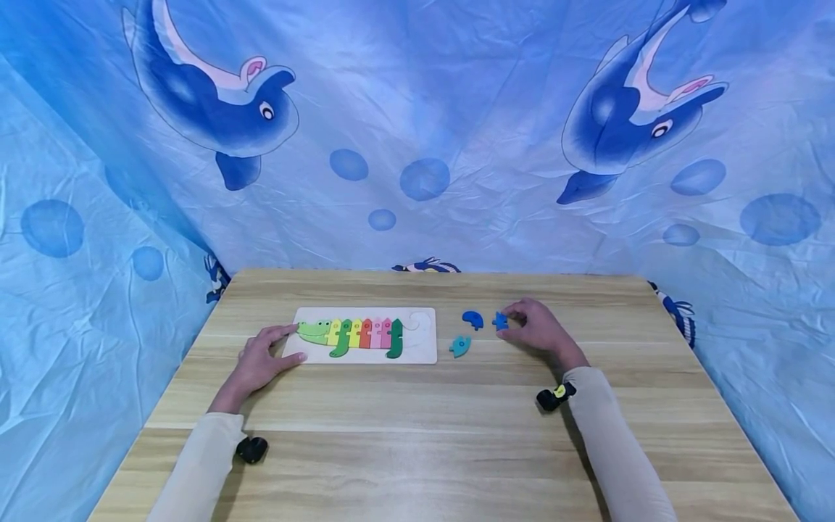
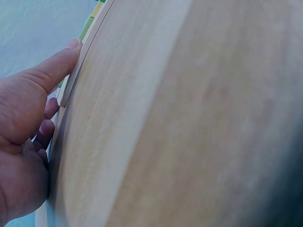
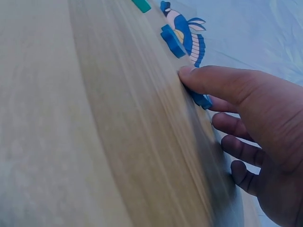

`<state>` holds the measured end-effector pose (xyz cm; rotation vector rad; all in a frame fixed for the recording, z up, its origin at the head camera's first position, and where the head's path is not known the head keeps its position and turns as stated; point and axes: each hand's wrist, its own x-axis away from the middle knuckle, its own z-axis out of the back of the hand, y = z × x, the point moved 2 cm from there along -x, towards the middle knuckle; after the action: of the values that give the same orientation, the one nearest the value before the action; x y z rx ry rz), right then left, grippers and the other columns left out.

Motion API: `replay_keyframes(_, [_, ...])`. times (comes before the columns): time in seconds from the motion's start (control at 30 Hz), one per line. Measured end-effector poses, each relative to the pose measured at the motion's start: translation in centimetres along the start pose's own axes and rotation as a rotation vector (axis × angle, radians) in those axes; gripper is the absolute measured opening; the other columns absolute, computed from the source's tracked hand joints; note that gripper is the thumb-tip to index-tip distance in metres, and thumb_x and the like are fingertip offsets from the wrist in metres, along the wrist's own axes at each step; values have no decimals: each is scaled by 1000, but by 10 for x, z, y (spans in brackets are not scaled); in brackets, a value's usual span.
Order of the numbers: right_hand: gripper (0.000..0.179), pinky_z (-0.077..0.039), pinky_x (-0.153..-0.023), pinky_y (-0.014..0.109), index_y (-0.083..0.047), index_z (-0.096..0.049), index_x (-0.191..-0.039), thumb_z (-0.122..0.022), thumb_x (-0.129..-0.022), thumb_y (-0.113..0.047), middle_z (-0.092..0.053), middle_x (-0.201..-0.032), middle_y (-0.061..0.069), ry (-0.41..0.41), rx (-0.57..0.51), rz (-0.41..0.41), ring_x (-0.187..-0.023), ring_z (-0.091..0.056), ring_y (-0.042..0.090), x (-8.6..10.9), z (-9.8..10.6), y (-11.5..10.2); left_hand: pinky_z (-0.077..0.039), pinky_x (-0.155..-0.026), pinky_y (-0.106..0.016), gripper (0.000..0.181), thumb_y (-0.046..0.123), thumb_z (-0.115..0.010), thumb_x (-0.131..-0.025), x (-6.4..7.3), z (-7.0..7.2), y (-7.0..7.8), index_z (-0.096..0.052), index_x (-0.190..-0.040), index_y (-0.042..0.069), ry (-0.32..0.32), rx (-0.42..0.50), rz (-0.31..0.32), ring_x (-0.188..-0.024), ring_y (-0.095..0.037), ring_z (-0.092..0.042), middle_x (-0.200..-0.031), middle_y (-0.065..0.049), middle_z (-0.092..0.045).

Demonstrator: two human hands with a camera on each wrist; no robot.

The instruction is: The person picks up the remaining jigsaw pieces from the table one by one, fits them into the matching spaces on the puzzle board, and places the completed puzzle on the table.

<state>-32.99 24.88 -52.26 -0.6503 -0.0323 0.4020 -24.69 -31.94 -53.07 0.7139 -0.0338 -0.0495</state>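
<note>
A white puzzle board (image 1: pixel 417 349) lies on the table, its left part filled with a crocodile of colored pieces: a green head (image 1: pixel 314 332), then several yellow, green, orange and pink segments. My left hand (image 1: pixel 264 357) rests at the board's left end, thumb and index finger spread and extended onto it. Right of the board, my right hand (image 1: pixel 538 326) pinches a blue puzzle piece (image 1: pixel 500 321) between thumb and index finger at the tabletop. In the right wrist view that piece (image 3: pixel 202 100) is partly covered by the thumb, and the other fingers are loosely bent.
Between board and right hand lie a dark blue curved piece (image 1: pixel 472 319) and a teal piece (image 1: pixel 460 346). The wooden table (image 1: pixel 417 435) ends at a blue dolphin-printed cloth (image 1: pixel 496 217) behind and at both sides. A faint curl outline shows on the board's right part.
</note>
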Motion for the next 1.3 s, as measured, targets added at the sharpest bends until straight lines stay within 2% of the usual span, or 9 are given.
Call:
replay_keyframes(0.27, [52,-51,-82,41,-4,-74,-117,-89,-79,-35,-65,-101,5,32,22,-10,-90,-59,21,3,-1,0,-22,-100,-64,78,45,-78,-90,0,0,1,-47,-153,9,-7,6,10,-136,-53,-30,-157,-28,-34])
replay_keyframes(0.53, [57,-50,-97,52,-5,-74,-117,-88,-78,-45,-72,-112,9,86,66,41,-107,-65,30,6,4,-13,-22,-100,-64,78,45,-77,-90,1,1,2,-48,-153,10,-8,7,16,-137,-54,-28,-157,-29,-33])
replay_keyframes(0.87, [48,-54,-82,46,-8,-76,-115,-89,-79,-38,-71,-102,5,163,66,150,-97,-66,27,1,6,-45,-22,-100,-65,78,46,-77,-90,0,0,1,-48,-153,10,-7,3,12,-137,-54,-29,-158,-28,-33])
replay_keyframes(1.3, [50,-54,-82,44,-8,-77,-116,-88,-80,-40,-71,-106,7,142,49,148,-99,-66,31,-14,-11,-80,-23,-101,-64,77,46,-77,-90,0,-1,-2,-49,-152,10,5,-4,5,-137,-53,-30,-156,-28,-35])
